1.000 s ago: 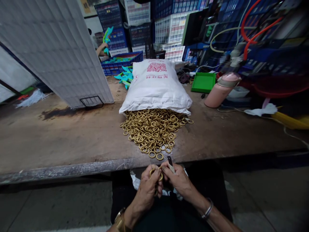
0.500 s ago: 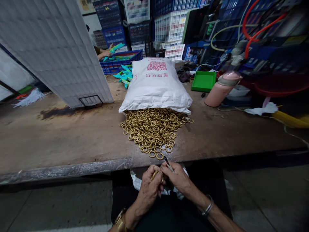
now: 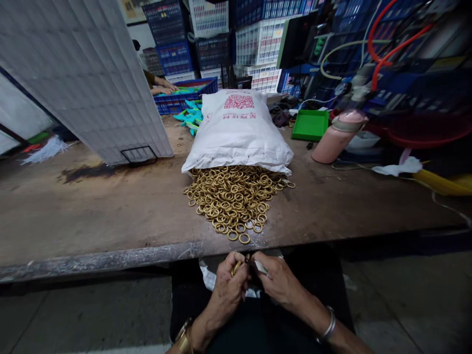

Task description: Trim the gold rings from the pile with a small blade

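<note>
My left hand (image 3: 227,282) is closed round gold rings (image 3: 236,268), just below the table's front edge. Close beside it on the right, my right hand (image 3: 278,278) grips a small tool (image 3: 261,268) with a pale handle and a dark tip, which points at the rings in my left hand. Where the tip meets the rings is too small to tell. Beyond my hands, a heap of gold rings (image 3: 232,196) spills from the open end of a white sack (image 3: 239,132) with red print, lying on the wooden table (image 3: 129,211).
A tall white panel (image 3: 92,78) stands at the left. At the right are a green tray (image 3: 310,125) and a pink bottle (image 3: 337,137). Behind the sack, another person's hands (image 3: 165,87) rest at a blue crate (image 3: 173,104), near turquoise pieces (image 3: 190,116). Crates are stacked behind.
My right hand has turned and shifted slightly right, and the tool's tip has swung from the table edge toward my left hand. The other person's hands have lowered into the blue crate.
</note>
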Available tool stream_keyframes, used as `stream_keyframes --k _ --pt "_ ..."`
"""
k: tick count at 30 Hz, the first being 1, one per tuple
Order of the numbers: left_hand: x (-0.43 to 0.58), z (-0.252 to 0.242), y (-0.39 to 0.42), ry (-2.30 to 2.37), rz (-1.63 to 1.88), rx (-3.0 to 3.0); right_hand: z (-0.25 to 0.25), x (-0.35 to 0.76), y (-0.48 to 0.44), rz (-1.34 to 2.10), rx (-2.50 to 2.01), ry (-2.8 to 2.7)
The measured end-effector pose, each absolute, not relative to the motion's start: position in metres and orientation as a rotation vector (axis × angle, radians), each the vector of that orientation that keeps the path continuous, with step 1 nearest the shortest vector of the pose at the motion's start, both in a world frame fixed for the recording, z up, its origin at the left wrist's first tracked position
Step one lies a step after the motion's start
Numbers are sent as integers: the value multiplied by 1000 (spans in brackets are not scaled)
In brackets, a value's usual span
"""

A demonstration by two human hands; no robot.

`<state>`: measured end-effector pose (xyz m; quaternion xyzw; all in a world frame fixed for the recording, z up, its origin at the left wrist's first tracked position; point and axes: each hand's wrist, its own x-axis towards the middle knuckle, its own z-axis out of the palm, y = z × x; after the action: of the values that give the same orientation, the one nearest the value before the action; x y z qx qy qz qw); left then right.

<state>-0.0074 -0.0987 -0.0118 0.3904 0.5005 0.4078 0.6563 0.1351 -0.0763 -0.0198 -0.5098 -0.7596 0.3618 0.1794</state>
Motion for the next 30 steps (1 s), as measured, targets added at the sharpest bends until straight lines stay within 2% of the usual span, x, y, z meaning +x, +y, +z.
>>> stream_keyframes --k 5,11,16,22,26,30 --pt "-7 -4 -102 1136 910 912 -17 134 -78 912 -1542 -2322" --pt "-17 12 -113 1026 688 871 -16 149 -78 706 -1837 -2308" --pt "-27 -26 -111 1001 671 479 -15 153 -74 632 -1609 -2219" --pt "-22 -60 -97 1131 808 154 -14 132 -46 415 -1576 -2197" --pt "-17 -69 -95 1224 844 125 -23 117 -40 226 -1681 -2226" --pt "-22 -86 -98 1301 829 162 -30 112 -38 184 -1693 -2227"
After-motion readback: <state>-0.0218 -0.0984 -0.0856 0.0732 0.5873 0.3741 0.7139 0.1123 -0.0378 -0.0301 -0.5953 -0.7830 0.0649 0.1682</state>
